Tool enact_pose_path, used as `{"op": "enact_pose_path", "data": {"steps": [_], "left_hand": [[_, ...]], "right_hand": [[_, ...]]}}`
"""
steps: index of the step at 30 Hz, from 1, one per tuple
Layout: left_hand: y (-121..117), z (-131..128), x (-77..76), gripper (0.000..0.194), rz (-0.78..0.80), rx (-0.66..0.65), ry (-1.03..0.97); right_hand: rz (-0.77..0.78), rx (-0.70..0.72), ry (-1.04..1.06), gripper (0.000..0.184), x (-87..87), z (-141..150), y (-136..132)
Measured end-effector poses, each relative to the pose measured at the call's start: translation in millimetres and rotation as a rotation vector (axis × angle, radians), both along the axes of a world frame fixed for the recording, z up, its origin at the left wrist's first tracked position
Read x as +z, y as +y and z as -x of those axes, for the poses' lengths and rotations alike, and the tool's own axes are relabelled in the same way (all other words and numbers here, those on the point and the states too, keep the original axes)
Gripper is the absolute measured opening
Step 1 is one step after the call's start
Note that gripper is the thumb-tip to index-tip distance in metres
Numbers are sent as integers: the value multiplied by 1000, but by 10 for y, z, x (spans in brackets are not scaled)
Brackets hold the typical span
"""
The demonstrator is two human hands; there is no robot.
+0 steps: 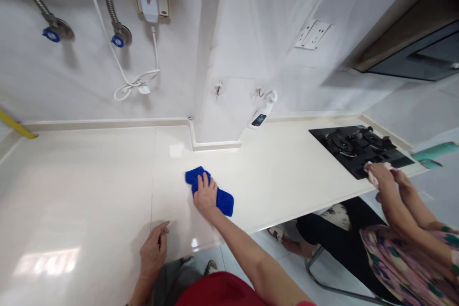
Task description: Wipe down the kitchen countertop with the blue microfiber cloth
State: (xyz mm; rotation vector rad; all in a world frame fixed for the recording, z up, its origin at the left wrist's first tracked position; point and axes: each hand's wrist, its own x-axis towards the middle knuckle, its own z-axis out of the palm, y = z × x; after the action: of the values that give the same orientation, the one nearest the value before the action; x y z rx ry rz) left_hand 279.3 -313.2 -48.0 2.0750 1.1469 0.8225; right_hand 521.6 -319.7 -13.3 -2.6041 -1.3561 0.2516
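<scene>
On the countertop [89, 191], a blue cloth [224, 202] lies under the right hand [205, 194]

Person's clothing, noted from across the room. Red short-sleeved top [218, 290], only its upper part in frame. Right sleeve [304, 304] ends at the lower frame edge, its cuff looking slightly pinker. Grey trousers [174, 283] below the top. Shoes [211, 267] just visible past the trousers, pale with darker patches, style too small to tell. Forearms uncovered; left hand [154, 251] and right hand [205, 194] bare.
</scene>
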Motion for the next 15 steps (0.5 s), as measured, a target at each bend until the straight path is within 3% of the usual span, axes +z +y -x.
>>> {"op": "enact_pose_path", "data": {"steps": [4,7,11,15], "left_hand": [[-16,18,13,37,-5,105,-121],[-32,56,19,36,-40,235,-178],[-23,76,49,33,-148,291,-174],[82,-186,176,37,-272,124,-88]], "right_hand": [[-158,198,184,76,-35,561,108],[-378,270,405,65,-10,664,12],[-532,161,486,55,17,304,-375],[-728,-63,432,45,-195,-214,-1011]]}}
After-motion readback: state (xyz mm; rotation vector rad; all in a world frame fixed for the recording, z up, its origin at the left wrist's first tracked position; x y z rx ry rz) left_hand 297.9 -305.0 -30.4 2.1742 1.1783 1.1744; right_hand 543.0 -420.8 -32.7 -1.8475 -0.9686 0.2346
